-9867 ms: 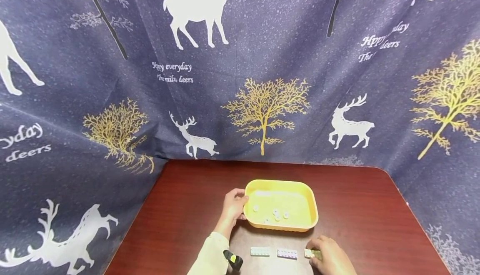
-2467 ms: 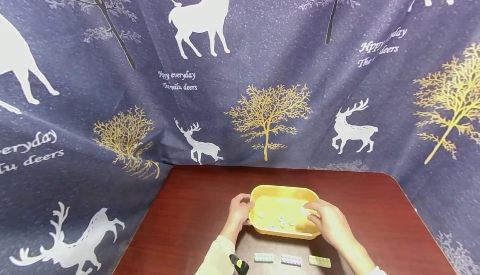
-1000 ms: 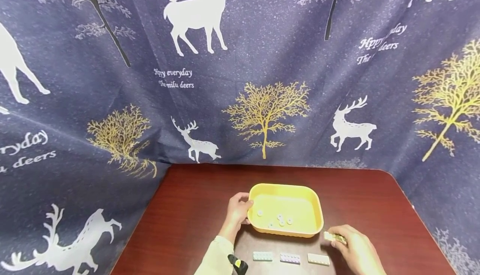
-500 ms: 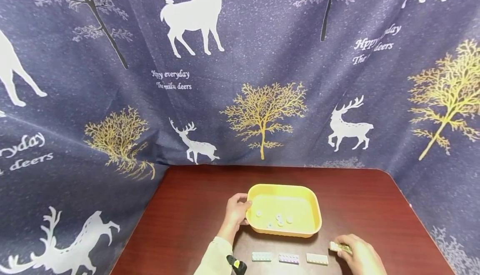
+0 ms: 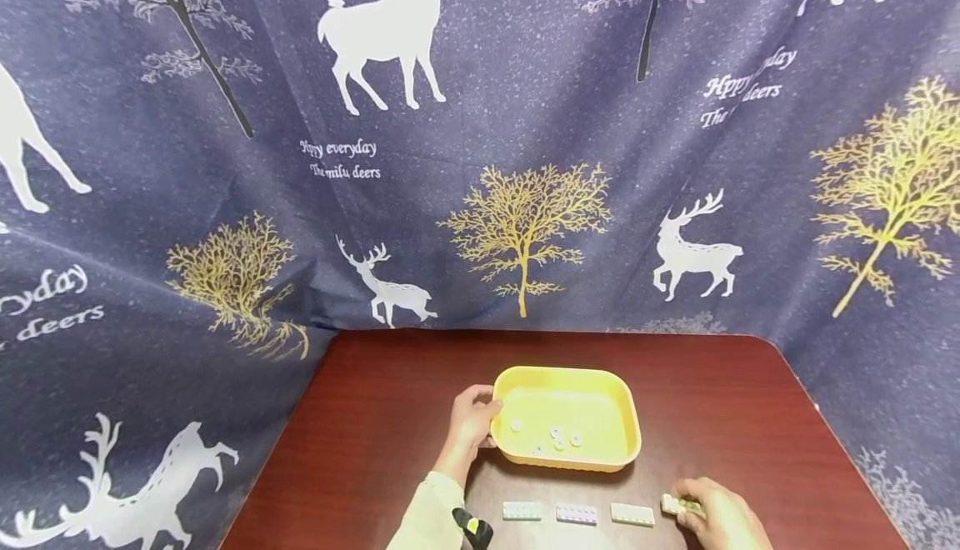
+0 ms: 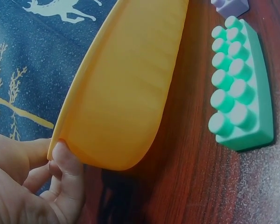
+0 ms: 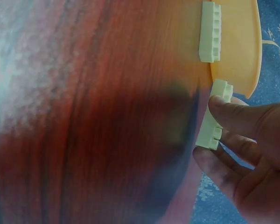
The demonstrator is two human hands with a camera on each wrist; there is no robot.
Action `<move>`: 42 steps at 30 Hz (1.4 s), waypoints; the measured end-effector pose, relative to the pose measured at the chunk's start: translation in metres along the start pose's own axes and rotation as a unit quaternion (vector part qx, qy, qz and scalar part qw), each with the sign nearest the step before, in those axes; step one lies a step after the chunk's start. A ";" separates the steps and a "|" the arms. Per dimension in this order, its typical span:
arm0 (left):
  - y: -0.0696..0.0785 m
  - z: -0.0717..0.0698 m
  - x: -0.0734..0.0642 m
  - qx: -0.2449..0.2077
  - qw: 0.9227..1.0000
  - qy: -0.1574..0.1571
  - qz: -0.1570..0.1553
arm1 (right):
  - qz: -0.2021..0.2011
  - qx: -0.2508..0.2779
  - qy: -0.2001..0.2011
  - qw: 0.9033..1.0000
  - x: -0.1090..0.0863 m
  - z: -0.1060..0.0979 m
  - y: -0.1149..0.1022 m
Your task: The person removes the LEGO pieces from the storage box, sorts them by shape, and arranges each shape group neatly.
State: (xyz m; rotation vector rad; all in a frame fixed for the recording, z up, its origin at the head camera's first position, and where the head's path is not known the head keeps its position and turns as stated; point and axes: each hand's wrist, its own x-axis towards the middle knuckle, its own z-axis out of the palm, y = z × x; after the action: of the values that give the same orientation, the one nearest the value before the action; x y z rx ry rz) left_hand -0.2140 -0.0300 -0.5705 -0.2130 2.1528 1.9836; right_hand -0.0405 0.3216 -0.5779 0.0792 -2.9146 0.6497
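Observation:
My left hand point(image 5: 471, 421) grips the left end of a yellow plastic bin point(image 5: 564, 467), its thumb over the rim in the left wrist view. My right hand point(image 5: 722, 515) pinches a pale yellow-green toy building block point(image 7: 208, 133) between thumb and fingers, at the right end of a row of blocks. That row holds a mint green block point(image 6: 242, 88), a purple block point(image 5: 576, 514) and another pale yellow-green block point(image 5: 632, 514), lying apart with studs along them. The held block looks slightly raised in the right wrist view; whether it touches the table I cannot tell.
Several small white round pieces point(image 5: 557, 433) lie inside the bin. The reddish-brown wooden table point(image 5: 390, 375) ends at a dark blue deer-print cloth point(image 5: 480, 117) at the back and sides. A black strap point(image 5: 474, 527) sits on the left wrist.
Since 2.5 s ago my right hand has left the bin's right side with a pale block and come down to the row's right end. My left hand has kept its grip on the bin.

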 end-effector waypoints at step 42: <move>-0.001 -0.003 0.001 -0.013 1.000 -0.005 0.000 | -0.007 0.015 -0.094 0.995 0.002 0.004 0.018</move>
State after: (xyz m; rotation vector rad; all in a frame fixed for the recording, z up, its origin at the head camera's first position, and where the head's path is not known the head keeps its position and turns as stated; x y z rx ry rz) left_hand -0.2147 -0.0328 -0.5712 -0.2070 2.1200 2.0097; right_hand -0.0442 0.3359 -0.5882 0.1739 -3.0814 0.7202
